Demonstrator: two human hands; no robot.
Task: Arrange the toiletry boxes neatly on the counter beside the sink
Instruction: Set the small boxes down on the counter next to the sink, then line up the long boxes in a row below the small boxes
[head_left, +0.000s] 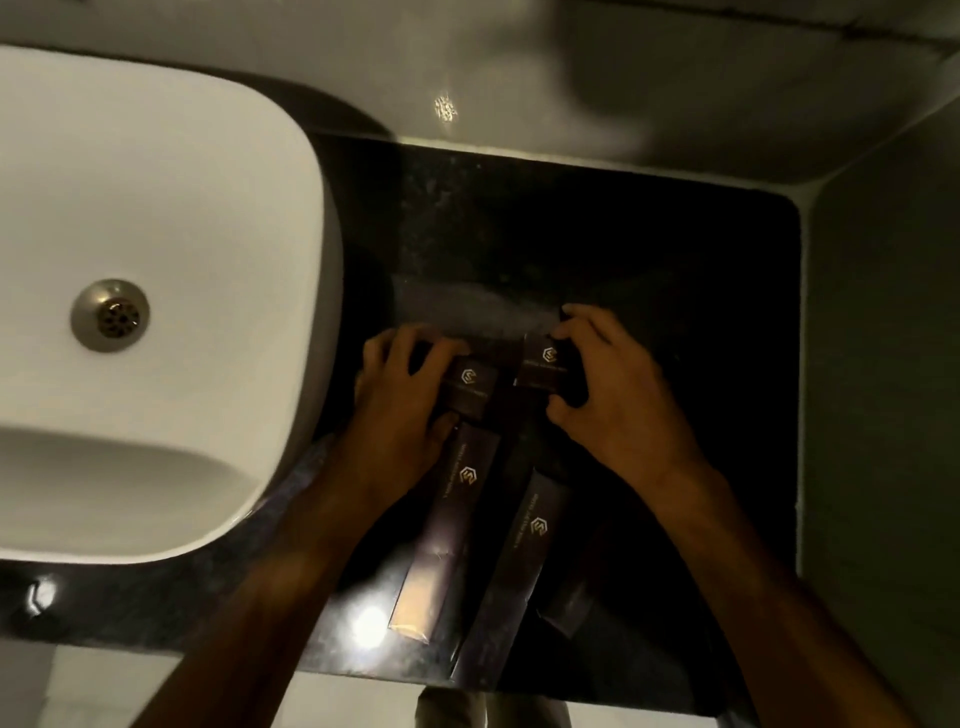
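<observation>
Several dark toiletry boxes with gold logos lie on the black counter (649, 249) right of the sink. My left hand (400, 400) grips a small dark box (467, 389) by its left side. To its right, my right hand (613, 384) pinches a second small box (545, 364) between thumb and fingers. Nearer me, two long boxes lie side by side pointing away from me: the left long box (447, 525) and the right long box (519, 566). Both reach close to the counter's front edge.
A white basin (156, 218) with a metal drain (110, 315) fills the left. Pale walls close off the counter at the back and right. A smaller dark object (569, 605) lies right of the long boxes, too dim to identify.
</observation>
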